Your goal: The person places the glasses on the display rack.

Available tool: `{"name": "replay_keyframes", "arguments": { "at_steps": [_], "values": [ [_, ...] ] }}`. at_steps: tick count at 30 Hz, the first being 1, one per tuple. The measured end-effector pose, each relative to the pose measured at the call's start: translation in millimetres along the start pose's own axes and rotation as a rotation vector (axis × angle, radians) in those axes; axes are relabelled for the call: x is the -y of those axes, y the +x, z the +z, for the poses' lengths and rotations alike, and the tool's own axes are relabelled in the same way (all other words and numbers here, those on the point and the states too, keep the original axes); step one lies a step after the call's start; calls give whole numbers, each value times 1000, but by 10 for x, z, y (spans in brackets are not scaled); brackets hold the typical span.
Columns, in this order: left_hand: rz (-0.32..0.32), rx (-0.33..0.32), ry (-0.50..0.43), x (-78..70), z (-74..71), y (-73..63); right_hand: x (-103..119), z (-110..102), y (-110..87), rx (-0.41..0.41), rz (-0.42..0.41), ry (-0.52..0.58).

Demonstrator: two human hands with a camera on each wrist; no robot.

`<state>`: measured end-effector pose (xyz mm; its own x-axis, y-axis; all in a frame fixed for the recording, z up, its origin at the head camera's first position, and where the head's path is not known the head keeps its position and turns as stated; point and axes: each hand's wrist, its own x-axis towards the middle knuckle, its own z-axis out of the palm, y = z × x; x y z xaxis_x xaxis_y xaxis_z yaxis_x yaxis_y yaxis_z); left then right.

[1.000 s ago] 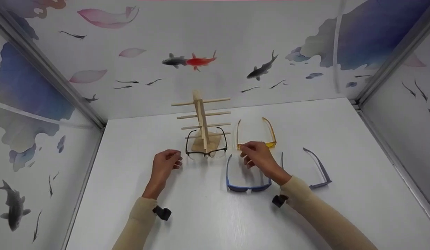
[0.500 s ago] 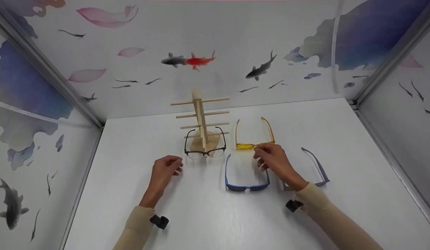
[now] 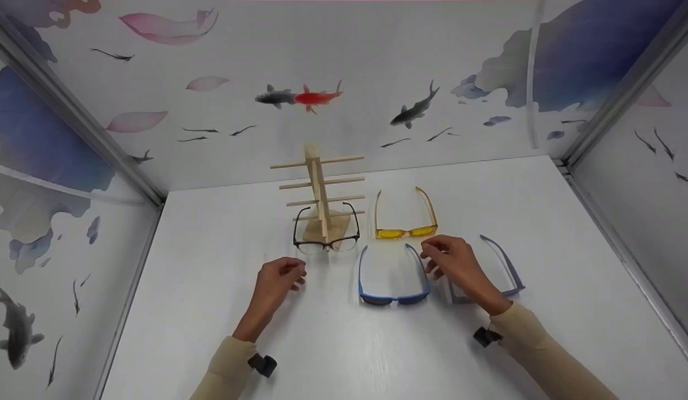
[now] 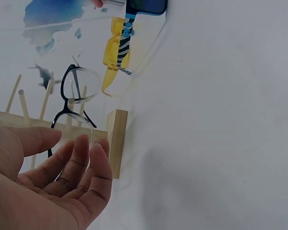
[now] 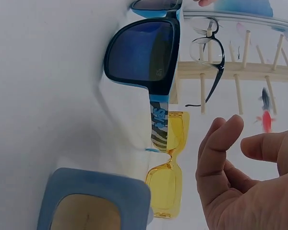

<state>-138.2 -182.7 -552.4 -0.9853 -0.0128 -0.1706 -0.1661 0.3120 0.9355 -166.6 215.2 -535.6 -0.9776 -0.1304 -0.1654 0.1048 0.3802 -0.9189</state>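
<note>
Loosely curled and holding nothing, my left hand (image 3: 277,286) hovers just in front of the wooden glasses stand (image 3: 316,183). Black-framed eyeglasses (image 3: 308,243) with clear lenses hang on the stand's lowest rods. My right hand (image 3: 458,266) is bare too, its thumb and fingers apart in the right wrist view. It is between the blue sunglasses (image 3: 377,300) and the grey-framed glasses (image 3: 510,269), partly covering the latter. Yellow glasses (image 3: 422,230) lie behind the blue pair, temples pointing to the back. Zebra-striped temples (image 5: 159,124) show on the blue pair in the right wrist view.
A white table (image 3: 344,355) carries everything, with printed panels (image 3: 355,55) of fish and petals at the back and both sides. Metal posts run along the corners. A black wrist camera (image 3: 263,364) sits on each sleeve.
My right hand has moved right and toward me, off the yellow glasses' front. The left hand has shifted slightly right and toward me. All the glasses stay in place.
</note>
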Motion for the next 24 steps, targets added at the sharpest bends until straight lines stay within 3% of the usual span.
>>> {"name": "replay_keyframes", "arguments": {
  "at_steps": [15, 24],
  "values": [
    [19, 91, 30, 56, 208, -88, -119, -19, -212, 33, -12, -109],
    [23, 117, -6, 70, 335, -80, -170, -5, -280, 35, 52, -146]
  ]
}}
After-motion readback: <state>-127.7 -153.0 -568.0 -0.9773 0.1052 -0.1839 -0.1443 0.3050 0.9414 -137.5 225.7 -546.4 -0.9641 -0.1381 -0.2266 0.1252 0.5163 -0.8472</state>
